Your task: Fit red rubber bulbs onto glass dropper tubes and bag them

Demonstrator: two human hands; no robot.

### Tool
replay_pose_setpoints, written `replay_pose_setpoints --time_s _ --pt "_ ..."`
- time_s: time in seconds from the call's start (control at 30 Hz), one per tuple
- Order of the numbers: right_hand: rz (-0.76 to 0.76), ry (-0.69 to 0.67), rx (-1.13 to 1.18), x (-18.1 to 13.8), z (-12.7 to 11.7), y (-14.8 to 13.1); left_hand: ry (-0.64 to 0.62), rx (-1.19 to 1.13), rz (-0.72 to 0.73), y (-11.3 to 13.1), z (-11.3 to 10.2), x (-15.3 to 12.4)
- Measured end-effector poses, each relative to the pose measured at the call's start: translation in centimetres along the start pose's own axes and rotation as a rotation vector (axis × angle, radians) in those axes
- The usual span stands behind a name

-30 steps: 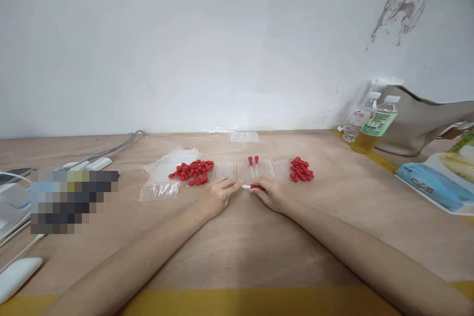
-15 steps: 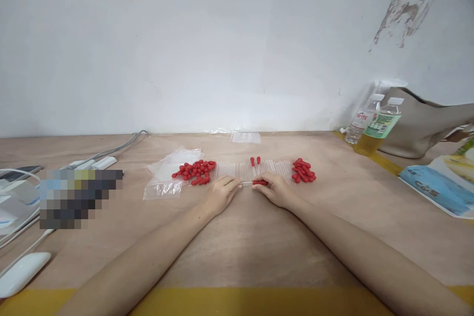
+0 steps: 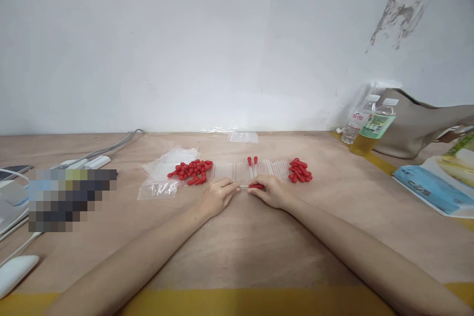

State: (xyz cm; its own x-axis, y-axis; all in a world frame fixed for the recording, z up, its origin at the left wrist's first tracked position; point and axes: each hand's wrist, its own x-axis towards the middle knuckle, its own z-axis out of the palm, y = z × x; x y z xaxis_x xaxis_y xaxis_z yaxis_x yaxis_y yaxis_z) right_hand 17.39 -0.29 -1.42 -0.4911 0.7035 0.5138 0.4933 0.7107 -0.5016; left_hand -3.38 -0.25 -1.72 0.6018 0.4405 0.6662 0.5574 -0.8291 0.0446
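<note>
My left hand point(image 3: 218, 195) pinches one end of a thin clear tube point(image 3: 244, 186) just above the table. My right hand point(image 3: 272, 191) pinches a red rubber cap point(image 3: 256, 186) at the tube's other end. Both hands rest low on the brown table, fingers closed, almost touching each other. Right behind them lies a row of clear tubes point(image 3: 248, 170), two of them with red caps point(image 3: 252, 160) on. A pile of loose red caps point(image 3: 190, 171) lies to the left of the row, and a smaller pile point(image 3: 299, 170) to its right.
Clear plastic bags point(image 3: 163, 177) lie left of the caps, another point(image 3: 243, 136) by the wall. Two bottles point(image 3: 365, 123) and a beige bag point(image 3: 422, 123) stand at the right, with a printed packet point(image 3: 433, 185) nearer. Cables, white devices point(image 3: 89, 162) and a white mouse point(image 3: 15, 274) lie at the left.
My hands have stayed together at the same spot, holding the tube and the cap end to end. Only the camera has shifted slightly.
</note>
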Motion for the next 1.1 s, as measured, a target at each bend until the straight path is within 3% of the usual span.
replay_pose_setpoints --time_s 0.53,0.73,0.93,1.0,1.1 --pt "0.032 0.005 0.06 0.1 0.1 0.0 -0.021 -0.038 -0.036 -0.1 0.2 -0.1" --pt "0.053 0.086 0.287 0.7 0.1 0.3 0.001 -0.066 -0.124 0.1 0.1 0.0" --pt "0.359 0.338 0.561 2.2 -1.9 1.5 0.051 -0.104 -0.208 0.4 -1.0 0.3" --pt "0.437 0.426 0.551 3.0 -3.1 2.2 0.049 -0.1 -0.235 0.4 -1.1 0.3" --pt "0.56 0.414 0.409 4.8 -3.9 3.4 0.029 -0.092 -0.238 0.4 -1.0 0.4"
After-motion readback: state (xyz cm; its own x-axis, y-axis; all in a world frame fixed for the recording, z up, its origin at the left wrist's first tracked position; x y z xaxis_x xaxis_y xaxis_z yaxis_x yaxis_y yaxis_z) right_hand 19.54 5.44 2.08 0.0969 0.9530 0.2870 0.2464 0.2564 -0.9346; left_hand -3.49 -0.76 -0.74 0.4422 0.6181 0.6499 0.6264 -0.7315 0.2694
